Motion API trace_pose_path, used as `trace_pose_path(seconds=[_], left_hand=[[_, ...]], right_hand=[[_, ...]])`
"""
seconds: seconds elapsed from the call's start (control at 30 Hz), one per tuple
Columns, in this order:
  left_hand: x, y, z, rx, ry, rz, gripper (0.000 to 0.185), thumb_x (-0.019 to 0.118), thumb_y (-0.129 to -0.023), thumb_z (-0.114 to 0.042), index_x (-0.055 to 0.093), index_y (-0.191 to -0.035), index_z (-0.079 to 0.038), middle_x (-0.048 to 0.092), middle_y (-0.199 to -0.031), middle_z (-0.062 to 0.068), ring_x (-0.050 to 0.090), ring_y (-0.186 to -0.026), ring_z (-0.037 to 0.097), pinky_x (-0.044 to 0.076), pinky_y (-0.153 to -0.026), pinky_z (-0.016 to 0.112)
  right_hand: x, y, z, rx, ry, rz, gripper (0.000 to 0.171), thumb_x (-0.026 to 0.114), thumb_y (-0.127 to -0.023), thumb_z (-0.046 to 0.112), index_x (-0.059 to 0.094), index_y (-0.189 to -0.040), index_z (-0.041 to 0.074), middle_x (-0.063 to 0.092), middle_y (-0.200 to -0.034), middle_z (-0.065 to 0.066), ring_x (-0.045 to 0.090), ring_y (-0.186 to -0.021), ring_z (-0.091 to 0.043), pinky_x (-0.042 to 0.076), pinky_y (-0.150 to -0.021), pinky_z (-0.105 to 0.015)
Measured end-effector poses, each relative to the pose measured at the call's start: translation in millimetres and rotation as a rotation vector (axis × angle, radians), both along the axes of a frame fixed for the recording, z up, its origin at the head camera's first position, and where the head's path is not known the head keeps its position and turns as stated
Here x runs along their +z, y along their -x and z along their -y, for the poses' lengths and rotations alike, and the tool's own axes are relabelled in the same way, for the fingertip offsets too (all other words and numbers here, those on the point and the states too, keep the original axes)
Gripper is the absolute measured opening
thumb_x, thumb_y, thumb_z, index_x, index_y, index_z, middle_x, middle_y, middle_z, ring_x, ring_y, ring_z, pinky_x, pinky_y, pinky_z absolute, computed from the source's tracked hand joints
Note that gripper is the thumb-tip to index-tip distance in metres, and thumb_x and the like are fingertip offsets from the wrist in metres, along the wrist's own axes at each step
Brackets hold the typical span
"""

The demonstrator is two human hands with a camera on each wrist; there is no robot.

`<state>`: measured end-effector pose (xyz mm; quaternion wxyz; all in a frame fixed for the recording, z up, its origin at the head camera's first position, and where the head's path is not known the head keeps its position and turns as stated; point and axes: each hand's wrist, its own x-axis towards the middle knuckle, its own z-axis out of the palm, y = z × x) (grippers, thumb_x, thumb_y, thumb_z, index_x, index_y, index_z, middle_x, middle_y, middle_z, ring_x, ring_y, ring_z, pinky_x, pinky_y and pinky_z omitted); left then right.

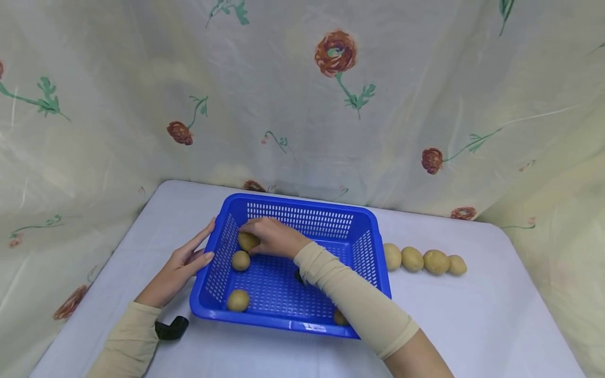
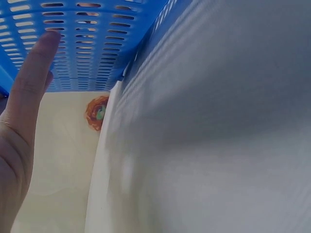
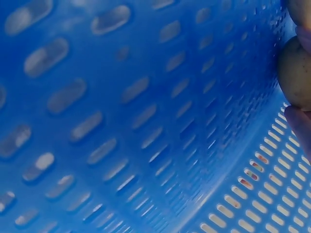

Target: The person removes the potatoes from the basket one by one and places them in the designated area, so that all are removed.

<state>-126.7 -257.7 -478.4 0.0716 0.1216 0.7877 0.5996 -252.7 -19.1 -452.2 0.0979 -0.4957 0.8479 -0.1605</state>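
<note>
A blue plastic basket (image 1: 279, 200) with slotted walls stands on the white table. Inside it, my right hand (image 1: 274, 239) pinches a potato (image 1: 248, 241) in the far left corner; the right wrist view catches that potato (image 3: 294, 73) between fingertips at its edge. Just nearer lies a second potato (image 1: 241, 261). Another potato (image 1: 238, 300) sits in the near left corner, and a further potato (image 1: 340, 317) is partly hidden by my right forearm. My left hand (image 1: 177, 270) rests against the basket's outer left side, a straight finger (image 2: 31, 73) touching the slotted wall.
Several potatoes (image 1: 436, 262) lie in a row on the table, right of the basket. Behind the table hangs a flower-patterned curtain (image 1: 283, 94). A black device (image 1: 171, 328) is at my left wrist.
</note>
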Motion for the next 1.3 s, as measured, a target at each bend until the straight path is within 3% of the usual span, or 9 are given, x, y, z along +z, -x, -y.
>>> trace_pose_path(seconds=[0.23, 0.5, 0.73, 1.03, 1.3], left_hand=[[-5.2, -2.2, 0, -0.005, -0.014, 0.004, 0.064, 0.047, -0.111, -0.027, 0.015, -0.167, -0.030, 0.007, -0.176, 0.000, 0.039, -0.150, 0.042, 0.049, -0.111, 0.030], [-6.3, -2.1, -3, 0.000, -0.016, 0.005, 0.065, 0.047, -0.111, -0.028, 0.015, -0.167, -0.030, 0.007, -0.176, 0.000, 0.041, -0.149, 0.043, 0.048, -0.112, 0.049], [-4.2, -0.7, -4, -0.004, -0.021, 0.009, 0.065, 0.048, -0.111, -0.028, 0.015, -0.167, -0.029, 0.007, -0.176, 0.001, 0.041, -0.148, 0.045, 0.051, -0.109, 0.050], [-2.9, 0.4, -4, 0.008, -0.001, -0.001, 0.065, 0.048, -0.111, -0.029, 0.015, -0.167, -0.029, 0.008, -0.176, 0.002, 0.039, -0.149, 0.047, 0.039, -0.114, 0.064], [-0.8, 1.2, -2, 0.016, 0.005, 0.006, 0.065, 0.048, -0.111, -0.030, 0.015, -0.167, -0.030, 0.007, -0.176, 0.002, 0.041, -0.148, 0.048, 0.046, -0.110, 0.063]], right_hand=[[-2.7, 0.1, -2, 0.003, -0.008, 0.008, 0.050, 0.082, -0.090, 0.020, 0.067, -0.134, 0.002, 0.072, -0.132, -0.010, 0.069, -0.118, -0.019, 0.057, -0.098, -0.025], [8.1, 2.8, -10, -0.032, 0.025, 0.029, 0.050, 0.083, -0.088, 0.020, 0.068, -0.133, 0.004, 0.070, -0.135, -0.010, 0.067, -0.123, -0.021, 0.056, -0.103, -0.030], [20.7, 4.6, -16, -0.069, 0.074, 0.055, 0.051, 0.083, -0.088, 0.021, 0.067, -0.135, 0.005, 0.069, -0.136, -0.009, 0.066, -0.127, -0.022, 0.056, -0.104, -0.031], [30.3, 6.2, -24, -0.080, 0.118, 0.040, 0.050, 0.084, -0.088, 0.020, 0.068, -0.133, 0.006, 0.070, -0.135, -0.010, 0.067, -0.124, -0.022, 0.057, -0.102, -0.031], [41.3, 5.0, -33, -0.090, 0.169, 0.014, 0.051, 0.086, -0.086, 0.021, 0.069, -0.132, 0.007, 0.071, -0.134, -0.008, 0.067, -0.124, -0.020, 0.057, -0.103, -0.029]])
